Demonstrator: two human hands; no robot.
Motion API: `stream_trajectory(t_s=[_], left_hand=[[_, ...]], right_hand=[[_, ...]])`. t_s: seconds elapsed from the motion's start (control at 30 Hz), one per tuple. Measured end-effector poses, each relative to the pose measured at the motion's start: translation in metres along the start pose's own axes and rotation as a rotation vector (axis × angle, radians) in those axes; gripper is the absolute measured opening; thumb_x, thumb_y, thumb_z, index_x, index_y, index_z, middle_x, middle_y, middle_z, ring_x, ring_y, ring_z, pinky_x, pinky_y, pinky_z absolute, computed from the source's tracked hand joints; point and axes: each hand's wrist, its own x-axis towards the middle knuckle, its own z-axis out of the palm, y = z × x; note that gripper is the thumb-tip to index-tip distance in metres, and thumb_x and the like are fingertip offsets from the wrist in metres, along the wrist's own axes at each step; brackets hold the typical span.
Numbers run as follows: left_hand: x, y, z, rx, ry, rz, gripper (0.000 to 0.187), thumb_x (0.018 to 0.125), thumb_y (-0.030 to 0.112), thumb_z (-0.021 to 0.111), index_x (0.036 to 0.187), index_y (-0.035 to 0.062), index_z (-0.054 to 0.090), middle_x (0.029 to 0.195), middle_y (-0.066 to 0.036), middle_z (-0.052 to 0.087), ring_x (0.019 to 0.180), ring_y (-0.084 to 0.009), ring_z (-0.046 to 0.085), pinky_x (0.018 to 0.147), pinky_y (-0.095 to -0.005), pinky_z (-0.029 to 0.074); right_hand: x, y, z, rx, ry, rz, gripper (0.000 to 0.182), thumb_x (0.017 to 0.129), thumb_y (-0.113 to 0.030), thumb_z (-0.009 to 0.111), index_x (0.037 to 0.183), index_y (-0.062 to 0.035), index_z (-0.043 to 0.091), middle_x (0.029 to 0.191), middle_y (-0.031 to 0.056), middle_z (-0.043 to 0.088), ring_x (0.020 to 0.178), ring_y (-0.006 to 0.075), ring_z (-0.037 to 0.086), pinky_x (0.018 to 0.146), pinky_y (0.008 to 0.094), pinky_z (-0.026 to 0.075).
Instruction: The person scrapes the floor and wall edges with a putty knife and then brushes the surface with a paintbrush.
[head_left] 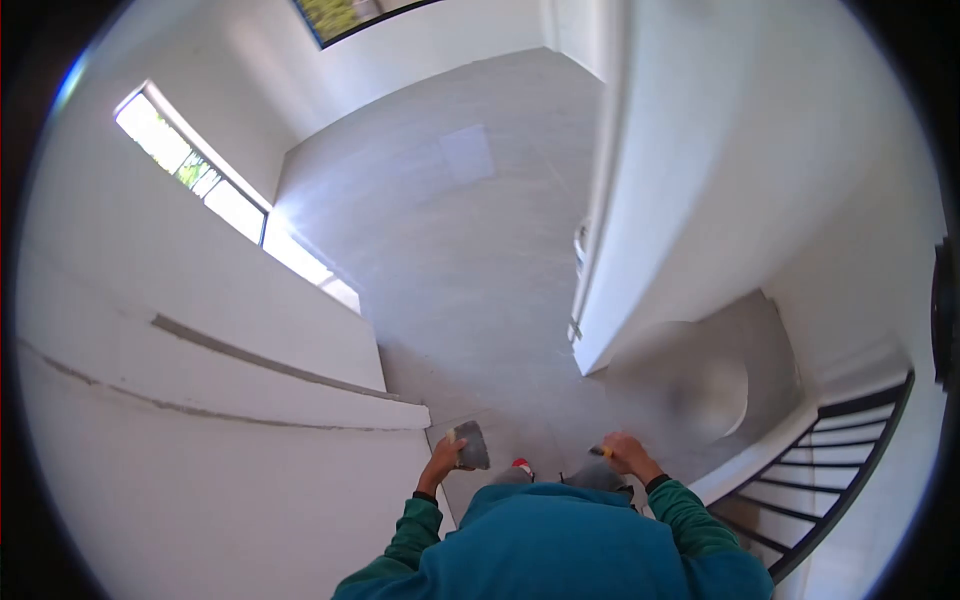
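My left hand (443, 462) is closed around the edge of a flat, grey, roughly square scraper (472, 447), held near the corner of the white wall at left. Its broad face is turned up. My right hand (630, 456) is closed on a small yellow-handled tool (602, 452) with a dark end that points left; its exact kind is too small to make out. Both hands are held out in front of my body, apart from each other, above the grey floor (440, 290).
The white wall (270, 480) at left carries a grey strip (260, 362) and a rough line. An edge-on white door (640, 250) stands at right. A black metal railing (845, 490) runs along the lower right. Windows (190, 165) open at left and at the top.
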Motion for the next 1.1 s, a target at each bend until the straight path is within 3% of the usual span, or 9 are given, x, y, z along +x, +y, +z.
stream_trajectory(t_s=[0.23, 0.3, 0.37, 0.5, 0.6, 0.7, 0.83, 0.9, 1.1], left_hand=[[0.018, -0.013, -0.073, -0.654, -0.003, 0.150, 0.032, 0.088, 0.014, 0.050, 0.119, 0.0043, 0.048, 0.105, -0.008, 0.058, 0.096, -0.0216, 0.059, 0.083, -0.0362, 0.051], [0.046, 0.011, -0.075, -0.709, -0.038, 0.182, 0.035, 0.087, 0.009, 0.049, 0.121, 0.0037, 0.047, 0.106, -0.009, 0.059, 0.099, -0.0235, 0.059, 0.089, -0.0359, 0.047], [0.070, 0.052, -0.073, -0.786, -0.173, 0.288, 0.045, 0.085, 0.006, 0.048, 0.129, 0.0039, 0.041, 0.112, -0.012, 0.056, 0.102, -0.0260, 0.057, 0.091, -0.0366, 0.045], [0.118, 0.113, -0.075, -0.900, -0.130, 0.375, 0.053, 0.085, 0.005, 0.046, 0.137, 0.0085, 0.033, 0.122, -0.015, 0.049, 0.108, -0.0280, 0.054, 0.094, -0.0394, 0.043], [0.158, 0.158, -0.096, -0.854, 0.032, 0.275, 0.062, 0.086, 0.007, 0.045, 0.143, 0.0166, 0.022, 0.126, -0.016, 0.045, 0.109, -0.0295, 0.052, 0.093, -0.0405, 0.043], [0.174, 0.208, -0.131, -0.668, 0.182, 0.159, 0.053, 0.086, 0.016, 0.049, 0.136, 0.0136, 0.033, 0.107, -0.007, 0.047, 0.089, -0.0196, 0.053, 0.079, -0.0348, 0.046], [0.216, 0.218, -0.186, -0.457, 0.349, 0.245, 0.047, 0.083, 0.014, 0.049, 0.129, 0.0121, 0.040, 0.103, -0.008, 0.049, 0.090, -0.0198, 0.053, 0.080, -0.0333, 0.046], [0.240, 0.230, -0.209, 0.012, 0.479, 0.220, 0.048, 0.078, 0.007, 0.045, 0.126, 0.0102, 0.042, 0.105, -0.013, 0.052, 0.096, -0.0234, 0.054, 0.084, -0.0343, 0.045], [0.373, 0.306, -0.249, 0.094, 0.505, 0.152, 0.050, 0.071, -0.001, 0.042, 0.120, 0.0072, 0.049, 0.115, -0.022, 0.054, 0.105, -0.0364, 0.053, 0.091, -0.0390, 0.041]], right_hand=[[0.076, -0.079, -0.067, 0.031, -0.180, 0.169, 0.029, 0.080, -0.024, 0.055, 0.108, -0.0173, 0.060, 0.101, 0.0123, 0.056, 0.106, 0.0298, 0.050, 0.087, 0.0477, 0.040], [0.114, -0.082, -0.080, 0.200, -0.282, 0.297, 0.030, 0.078, -0.026, 0.058, 0.106, -0.0179, 0.062, 0.110, 0.0126, 0.053, 0.110, 0.0307, 0.048, 0.089, 0.0560, 0.036], [0.159, -0.087, -0.103, 0.134, -0.315, 0.232, 0.028, 0.079, -0.028, 0.058, 0.103, -0.0155, 0.063, 0.106, 0.0140, 0.056, 0.106, 0.0318, 0.051, 0.087, 0.0549, 0.038], [0.267, -0.053, -0.110, 0.046, -0.250, 0.086, 0.028, 0.080, -0.034, 0.059, 0.090, -0.0087, 0.066, 0.091, 0.0181, 0.063, 0.086, 0.0374, 0.059, 0.075, 0.0465, 0.047], [0.344, -0.034, -0.181, 0.054, -0.282, 0.056, 0.028, 0.078, -0.033, 0.060, 0.087, -0.0073, 0.067, 0.085, 0.0194, 0.064, 0.081, 0.0381, 0.060, 0.073, 0.0447, 0.048], [0.415, -0.009, -0.230, 0.059, -0.480, -0.019, 0.028, 0.077, -0.033, 0.060, 0.086, -0.0076, 0.067, 0.085, 0.0199, 0.064, 0.083, 0.0379, 0.060, 0.072, 0.0450, 0.048], [0.495, 0.009, -0.273, 0.003, -0.655, -0.161, 0.034, 0.076, -0.036, 0.058, 0.088, -0.0059, 0.067, 0.086, 0.0197, 0.064, 0.084, 0.0379, 0.060, 0.071, 0.0449, 0.047], [0.539, 0.020, -0.280, -0.005, -0.714, -0.186, 0.034, 0.075, -0.036, 0.058, 0.088, -0.0056, 0.066, 0.086, 0.0199, 0.064, 0.083, 0.0381, 0.060, 0.071, 0.0452, 0.047], [0.704, 0.076, -0.319, -0.024, -0.777, -0.154, 0.036, 0.071, -0.036, 0.061, 0.089, -0.0047, 0.066, 0.090, 0.0214, 0.064, 0.085, 0.0380, 0.060, 0.073, 0.0454, 0.047]])
